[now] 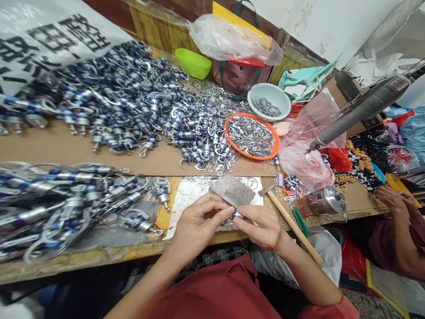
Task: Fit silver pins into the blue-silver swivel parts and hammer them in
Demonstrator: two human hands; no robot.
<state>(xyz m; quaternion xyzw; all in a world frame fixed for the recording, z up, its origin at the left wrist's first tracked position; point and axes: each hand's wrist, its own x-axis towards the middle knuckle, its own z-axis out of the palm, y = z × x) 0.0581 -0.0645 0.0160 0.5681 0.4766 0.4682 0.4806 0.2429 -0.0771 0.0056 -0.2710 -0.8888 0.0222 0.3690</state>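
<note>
A small blue-and-silver metal piece [236, 214] is pinched between the fingertips of my two hands, just over the table's front edge. My left hand [199, 221] is closed on its left side and my right hand [262, 226] on its right; fingers cover most of it. Right behind them a grey metal block [230, 191] lies on a white sheet [186, 195]. A hammer [292, 221] with a wooden handle rests to the right of my right hand, its handle sticking out past the table edge.
Blue-and-silver metal pieces lie heaped at the back [133, 93] and left [66, 204]. Behind stand an orange basket [277, 144] and a pale blue bowl [285, 95]. A power screwdriver [365, 110] hangs at right, above a metal mug [327, 201]. Another person's hands [395, 199] are far right.
</note>
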